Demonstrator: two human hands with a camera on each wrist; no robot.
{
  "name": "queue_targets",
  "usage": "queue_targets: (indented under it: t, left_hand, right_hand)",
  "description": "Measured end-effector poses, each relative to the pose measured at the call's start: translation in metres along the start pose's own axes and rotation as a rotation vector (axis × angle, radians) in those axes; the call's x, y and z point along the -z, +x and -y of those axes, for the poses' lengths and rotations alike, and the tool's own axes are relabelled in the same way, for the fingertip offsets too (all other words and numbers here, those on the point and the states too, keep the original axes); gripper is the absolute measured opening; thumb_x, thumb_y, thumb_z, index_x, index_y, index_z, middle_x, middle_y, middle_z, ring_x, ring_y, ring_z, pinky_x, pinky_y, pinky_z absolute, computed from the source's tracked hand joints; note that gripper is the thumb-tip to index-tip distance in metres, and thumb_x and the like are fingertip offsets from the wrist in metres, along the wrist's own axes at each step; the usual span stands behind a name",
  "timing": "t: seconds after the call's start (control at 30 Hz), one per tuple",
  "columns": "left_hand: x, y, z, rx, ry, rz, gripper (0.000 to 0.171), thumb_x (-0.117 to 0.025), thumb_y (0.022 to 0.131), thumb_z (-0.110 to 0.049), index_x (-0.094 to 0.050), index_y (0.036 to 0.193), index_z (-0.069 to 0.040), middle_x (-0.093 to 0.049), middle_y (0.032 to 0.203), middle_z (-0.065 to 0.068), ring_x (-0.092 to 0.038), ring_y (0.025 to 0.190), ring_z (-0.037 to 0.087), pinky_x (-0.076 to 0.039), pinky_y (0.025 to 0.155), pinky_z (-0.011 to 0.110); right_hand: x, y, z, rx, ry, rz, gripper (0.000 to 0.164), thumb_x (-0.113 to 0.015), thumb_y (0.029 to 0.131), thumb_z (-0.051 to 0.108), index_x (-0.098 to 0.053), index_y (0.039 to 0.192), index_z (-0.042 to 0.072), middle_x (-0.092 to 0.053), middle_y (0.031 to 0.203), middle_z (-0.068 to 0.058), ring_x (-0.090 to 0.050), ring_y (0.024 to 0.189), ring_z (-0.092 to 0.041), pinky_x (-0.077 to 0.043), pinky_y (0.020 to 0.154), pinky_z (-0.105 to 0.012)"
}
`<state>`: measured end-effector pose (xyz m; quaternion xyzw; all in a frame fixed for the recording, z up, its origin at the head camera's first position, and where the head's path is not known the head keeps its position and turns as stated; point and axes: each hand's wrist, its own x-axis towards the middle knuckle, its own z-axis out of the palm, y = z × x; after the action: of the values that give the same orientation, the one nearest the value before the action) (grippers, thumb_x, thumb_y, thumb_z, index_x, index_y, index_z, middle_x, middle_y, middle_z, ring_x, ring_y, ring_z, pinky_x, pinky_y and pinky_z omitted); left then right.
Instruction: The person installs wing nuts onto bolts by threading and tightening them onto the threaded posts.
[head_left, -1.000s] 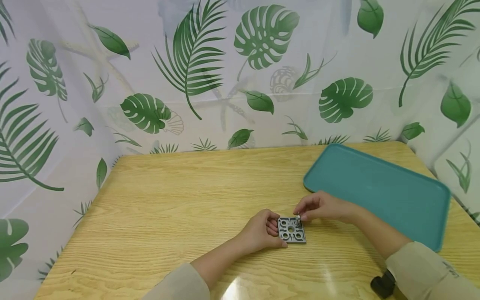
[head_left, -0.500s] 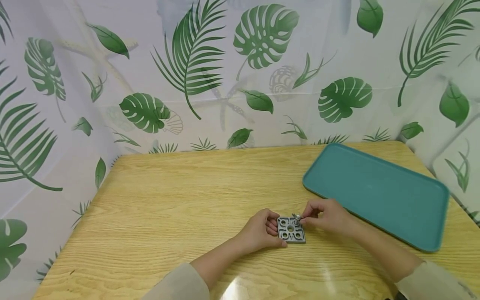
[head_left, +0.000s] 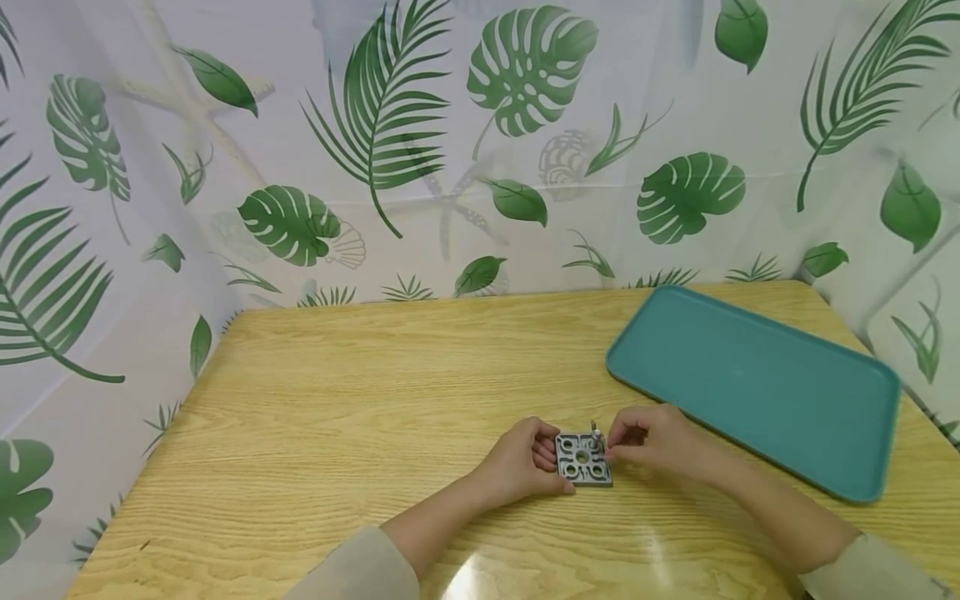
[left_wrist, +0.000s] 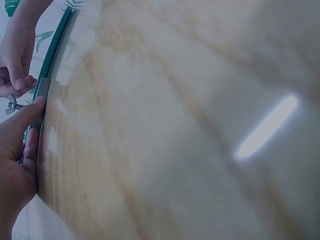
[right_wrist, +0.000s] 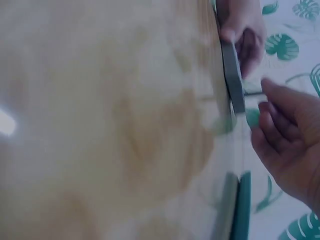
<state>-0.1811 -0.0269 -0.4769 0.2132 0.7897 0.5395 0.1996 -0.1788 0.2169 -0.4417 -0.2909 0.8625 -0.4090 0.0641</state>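
Observation:
A square grey metal plate (head_left: pixel 582 460) with several round holes lies on the wooden table, gripped along its left edge by my left hand (head_left: pixel 520 462). From the plate's far right corner stands a bolt with a wing nut (head_left: pixel 596 437), one wing pointing up. My right hand (head_left: pixel 660 437) is just right of that corner, its fingertips bent close to the wing nut without closing round it. In the left wrist view the wing nut (left_wrist: pixel 13 104) shows fully, beside the right fingers. In the right wrist view the thumb is near the bolt's end; whether they touch is unclear.
A teal tray (head_left: pixel 750 379) lies at the table's right side, behind the right forearm. The wooden table (head_left: pixel 360 400) ends at a leaf-printed cloth (head_left: pixel 420 167) hanging behind and at both sides.
My right hand has drawn a little right and nearer, off the wing nut it was fingering. The wing nut has turned, one wing now upright. My left hand and the plate stay put.

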Motion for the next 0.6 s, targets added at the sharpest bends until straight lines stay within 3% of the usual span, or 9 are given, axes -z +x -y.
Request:
queue_targets:
  t: [0.13,0.3,0.6]
  left_hand:
    - [-0.001,0.000,-0.001,0.008,0.001,0.001,0.064,-0.084,0.068,-0.005,-0.049,0.121,0.002,-0.053,0.098,0.002,-0.054,0.080,0.004,-0.052,0.072,0.014]
    - [-0.001,-0.001,-0.002,0.007,0.011,0.000,0.064,-0.084,0.068,-0.005,-0.050,0.120,0.002,-0.054,0.098,0.001,-0.054,0.079,0.004,-0.052,0.072,0.014]
    - [0.000,0.000,-0.001,0.010,0.016,0.001,0.063,-0.084,0.068,-0.006,-0.049,0.120,0.002,-0.054,0.098,0.002,-0.054,0.080,0.004,-0.052,0.072,0.014]
  right_hand:
    - [0.016,0.009,-0.018,-0.054,0.184,0.188,0.015,-0.072,0.083,0.012,-0.065,0.090,0.000,-0.066,0.081,-0.004,-0.059,0.069,-0.003,-0.052,0.058,-0.022]
    - [0.024,0.023,-0.035,-0.036,0.343,0.292,0.033,-0.065,0.088,0.006,-0.058,0.113,-0.014,-0.066,0.097,-0.017,-0.062,0.085,-0.006,-0.055,0.072,-0.024]
    - [0.021,0.038,-0.035,-0.072,0.353,0.363,0.036,-0.067,0.087,0.011,-0.061,0.117,-0.007,-0.067,0.097,0.000,-0.061,0.082,-0.007,-0.054,0.070,-0.025]
